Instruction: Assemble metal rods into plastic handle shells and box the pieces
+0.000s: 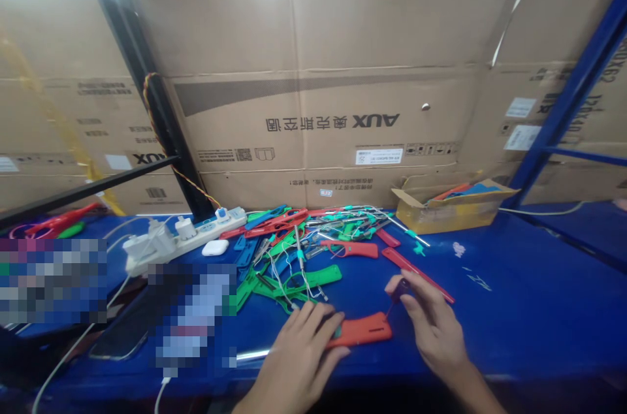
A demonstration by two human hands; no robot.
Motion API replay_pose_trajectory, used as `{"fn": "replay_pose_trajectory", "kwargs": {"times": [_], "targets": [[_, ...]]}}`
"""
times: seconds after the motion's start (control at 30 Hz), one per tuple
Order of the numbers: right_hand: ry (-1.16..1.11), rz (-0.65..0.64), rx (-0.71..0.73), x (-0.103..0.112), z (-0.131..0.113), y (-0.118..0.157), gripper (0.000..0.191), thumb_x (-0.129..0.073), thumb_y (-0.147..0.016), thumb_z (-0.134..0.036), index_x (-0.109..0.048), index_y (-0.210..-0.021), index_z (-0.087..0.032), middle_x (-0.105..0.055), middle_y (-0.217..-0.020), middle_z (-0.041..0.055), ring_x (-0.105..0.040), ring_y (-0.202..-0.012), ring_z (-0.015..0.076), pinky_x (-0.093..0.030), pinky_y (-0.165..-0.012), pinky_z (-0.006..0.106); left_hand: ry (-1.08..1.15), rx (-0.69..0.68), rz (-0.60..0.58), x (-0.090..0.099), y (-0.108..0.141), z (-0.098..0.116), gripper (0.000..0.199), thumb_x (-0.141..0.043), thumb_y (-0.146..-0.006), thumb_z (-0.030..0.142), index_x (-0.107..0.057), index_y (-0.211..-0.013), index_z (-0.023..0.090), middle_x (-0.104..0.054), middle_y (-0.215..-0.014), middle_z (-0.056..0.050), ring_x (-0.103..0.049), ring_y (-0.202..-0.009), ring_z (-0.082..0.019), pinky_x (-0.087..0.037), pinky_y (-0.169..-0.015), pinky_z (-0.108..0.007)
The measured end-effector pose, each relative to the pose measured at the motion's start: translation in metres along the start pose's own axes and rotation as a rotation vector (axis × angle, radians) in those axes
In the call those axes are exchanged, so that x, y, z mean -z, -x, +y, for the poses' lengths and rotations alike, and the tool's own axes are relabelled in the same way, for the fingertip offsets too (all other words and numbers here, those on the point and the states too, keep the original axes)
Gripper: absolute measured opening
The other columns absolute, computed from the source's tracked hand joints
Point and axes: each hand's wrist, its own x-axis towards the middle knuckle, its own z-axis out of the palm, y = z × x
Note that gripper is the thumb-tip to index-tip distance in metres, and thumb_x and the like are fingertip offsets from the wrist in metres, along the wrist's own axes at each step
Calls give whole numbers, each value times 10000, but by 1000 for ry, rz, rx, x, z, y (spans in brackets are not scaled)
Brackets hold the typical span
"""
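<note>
My left hand (308,342) presses an orange-red long-neck lighter (365,329) against the blue table, fingers closed over its left half. A metal tube (252,356) shows to the left of that hand. In my right hand (435,322), the fingers and thumb pinch the dark handle of a small screwdriver (402,285). Its thin shaft slants down to the right end of the lighter, and its tip is too small to make out. Just beyond my right hand lies a red lighter shell half (418,273). Green lighter shells (313,275) lie beyond my left hand.
A pile of metal lighter tubes with teal parts (353,221) spreads behind. At the back right stands a small cardboard box (445,213) with coloured shells. A white power strip (186,238), an earbud case (214,248) and blurred phones (196,316) with cables lie left.
</note>
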Motion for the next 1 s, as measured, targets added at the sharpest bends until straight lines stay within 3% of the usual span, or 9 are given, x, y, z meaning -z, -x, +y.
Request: {"fn": "replay_pose_trajectory", "kwargs": {"times": [0.2,0.37,0.63,1.0], "targets": [[5,-21,44,3,3,-2,351,-617,-976,-172,-630,-1301,-305,-686,-945,37,-677,-874,183,-601,-779,315,-14,-3,19,2,-1,1,376,-498,-1056,400,-593,-1371,218,-660,-1263,-99,-639,-1131,-271,-577,-963,-464],[59,-57,42,4,-5,-3,402,-471,-1026,-143,-598,-1361,-324,-737,-1098,54,-709,-1014,213,-615,-823,339,-13,-3,19,2,-1,1,373,-543,-1038,377,-587,-1373,218,-660,-1265,-89,-640,-1136,-279,-573,-971,-484],[33,-18,39,4,-6,-6,444,-522,-1002,-118,-606,-1369,-354,-741,-1003,19,-717,-859,178,-619,-725,291,-6,0,15,1,-1,1,370,-550,-1036,371,-584,-1373,223,-658,-1265,-87,-639,-1130,-273,-566,-978,-474],[4,87,25,7,0,-5,302,-727,-906,-168,-715,-1189,-272,-735,-902,48,-709,-793,205,-609,-730,350,-17,8,30,0,-1,1,375,-556,-1032,390,-595,-1370,231,-662,-1261,-87,-632,-1139,-279,-577,-951,-449]]}}
